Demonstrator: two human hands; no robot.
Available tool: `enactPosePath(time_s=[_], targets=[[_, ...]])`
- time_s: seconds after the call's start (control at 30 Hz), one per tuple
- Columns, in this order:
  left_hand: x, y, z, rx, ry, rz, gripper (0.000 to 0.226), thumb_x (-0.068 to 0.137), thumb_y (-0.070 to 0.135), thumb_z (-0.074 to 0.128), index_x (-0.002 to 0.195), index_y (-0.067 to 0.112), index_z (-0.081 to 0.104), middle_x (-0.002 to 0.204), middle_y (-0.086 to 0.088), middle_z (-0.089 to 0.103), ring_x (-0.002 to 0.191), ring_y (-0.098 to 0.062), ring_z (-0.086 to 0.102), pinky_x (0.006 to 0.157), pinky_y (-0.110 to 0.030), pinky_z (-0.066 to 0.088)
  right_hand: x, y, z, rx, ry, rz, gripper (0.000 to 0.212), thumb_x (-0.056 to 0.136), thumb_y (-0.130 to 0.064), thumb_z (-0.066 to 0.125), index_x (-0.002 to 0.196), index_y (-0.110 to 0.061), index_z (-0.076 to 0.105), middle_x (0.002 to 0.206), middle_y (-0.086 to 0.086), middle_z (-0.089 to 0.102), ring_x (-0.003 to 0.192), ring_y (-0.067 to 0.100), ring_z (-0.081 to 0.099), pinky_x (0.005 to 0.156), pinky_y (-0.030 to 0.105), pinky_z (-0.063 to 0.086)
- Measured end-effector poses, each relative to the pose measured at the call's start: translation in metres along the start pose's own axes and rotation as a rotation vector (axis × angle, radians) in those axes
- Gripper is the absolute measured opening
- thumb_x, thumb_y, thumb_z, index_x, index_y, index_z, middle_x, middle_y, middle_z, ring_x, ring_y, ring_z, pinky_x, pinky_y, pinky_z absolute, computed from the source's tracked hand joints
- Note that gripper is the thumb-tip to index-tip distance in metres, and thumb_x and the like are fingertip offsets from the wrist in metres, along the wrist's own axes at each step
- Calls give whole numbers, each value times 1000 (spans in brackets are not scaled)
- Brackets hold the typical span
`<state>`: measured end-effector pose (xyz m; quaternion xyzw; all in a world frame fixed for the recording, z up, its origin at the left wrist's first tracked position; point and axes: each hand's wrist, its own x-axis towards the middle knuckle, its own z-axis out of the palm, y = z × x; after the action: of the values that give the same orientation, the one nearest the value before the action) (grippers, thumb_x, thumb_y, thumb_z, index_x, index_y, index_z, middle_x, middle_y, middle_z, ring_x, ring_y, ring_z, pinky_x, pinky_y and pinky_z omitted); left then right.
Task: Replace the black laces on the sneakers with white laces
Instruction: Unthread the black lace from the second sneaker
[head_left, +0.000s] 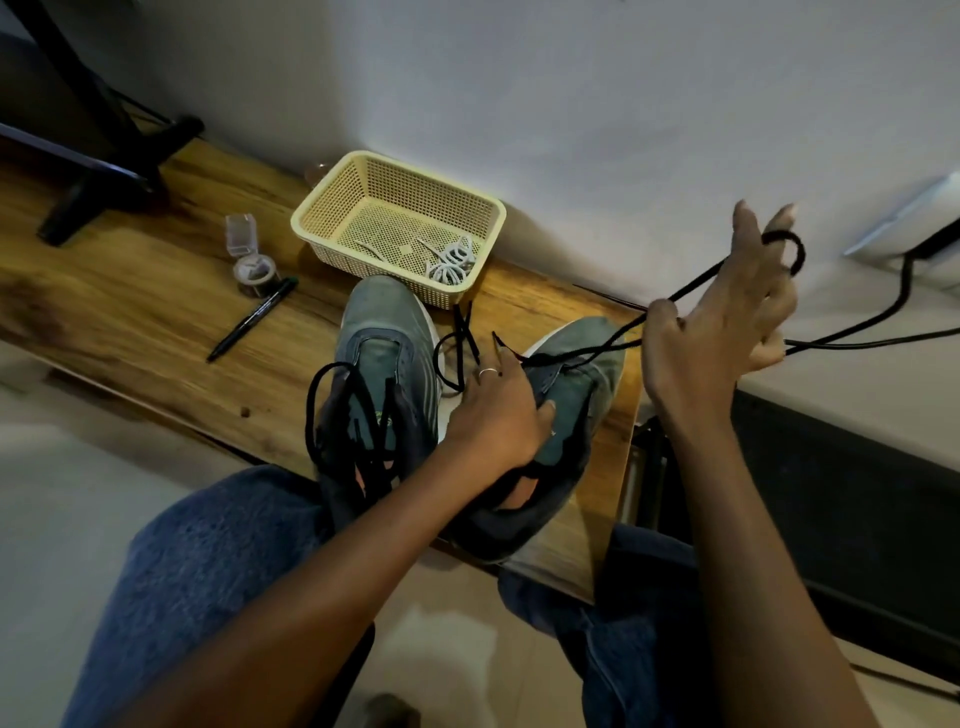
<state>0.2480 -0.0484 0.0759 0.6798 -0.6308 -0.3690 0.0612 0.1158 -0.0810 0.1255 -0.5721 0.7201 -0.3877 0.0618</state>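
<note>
Two grey-green sneakers stand side by side on the wooden table (130, 291). The left sneaker (382, 338) has loose black lace (332, 410) hanging from its eyelets. My left hand (498, 415) rests on the right sneaker (582, 384) and grips its tongue area. My right hand (727, 317) is raised to the right of that shoe, with a black lace (613, 340) looped round its fingers and stretched taut from the shoe. White laces (452, 262) lie in a cream plastic basket (332, 208) behind the sneakers.
A black marker (252, 319), a tape roll (254, 273) and a small clear box (241, 234) lie left of the basket. A dark stand (104, 171) occupies the far left. A black cable (872, 332) runs along the right. My knees in jeans are below the table edge.
</note>
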Motion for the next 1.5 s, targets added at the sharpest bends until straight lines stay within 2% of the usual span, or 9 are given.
enactPosePath(time_s=[0.17,0.33,0.47,0.6,0.8,0.9,0.97,1.13,1.5], targets=[[1,0,0,48,-29,-19,61,99,39,43,144,3,26,129,-19,54,115,-37,53,85,-40,42,-2,14,7,-442,-621,231,41,97,-32,43,136,-20,44,132,11,56,124,34,48,109,54,25],[3,-1,4,2,-40,34,55,99,31,44,143,3,27,138,-18,46,123,-35,47,94,-41,41,-7,10,21,-284,-572,-5,31,94,-20,53,124,-15,60,124,13,61,114,31,55,92,37,43],[5,-2,7,0,-31,89,53,97,22,46,143,3,28,137,-20,45,121,-36,48,95,-43,41,-17,13,38,-476,-777,-205,40,95,-13,48,133,-24,54,137,5,47,129,33,34,99,46,36],[6,-5,8,-14,-49,90,55,97,20,48,144,4,26,139,-20,43,123,-36,47,98,-45,42,-16,12,38,-467,-521,-163,20,92,-14,57,110,-14,65,116,10,60,112,31,52,74,35,40],[10,-6,9,-9,-56,77,55,98,24,45,144,2,26,141,-20,41,125,-36,45,100,-44,40,2,17,26,253,-150,227,16,90,-12,64,105,-11,63,95,5,66,82,23,68,73,33,58],[11,-6,11,-23,-47,73,56,97,25,47,144,3,27,141,-19,41,125,-36,46,101,-44,40,4,18,27,204,-305,241,56,92,-8,61,142,-17,38,133,6,53,99,14,60,83,22,47],[10,-6,10,-31,-36,71,55,97,26,47,144,5,28,141,-18,42,124,-35,46,101,-45,40,0,20,31,99,-425,169,70,89,-4,62,148,-19,28,145,8,39,122,21,51,98,33,46],[2,-2,7,-52,72,147,39,95,17,46,133,8,41,123,-15,52,111,-33,54,88,-43,47,-6,24,34,-179,-641,-7,23,84,-12,71,106,-13,68,109,6,67,103,22,62,85,35,51],[4,6,13,19,209,172,24,96,7,50,120,8,49,111,-15,59,101,-35,59,72,-40,44,-14,17,35,-246,-573,-67,10,88,-13,56,82,-5,59,84,13,63,78,28,58,65,38,43]])
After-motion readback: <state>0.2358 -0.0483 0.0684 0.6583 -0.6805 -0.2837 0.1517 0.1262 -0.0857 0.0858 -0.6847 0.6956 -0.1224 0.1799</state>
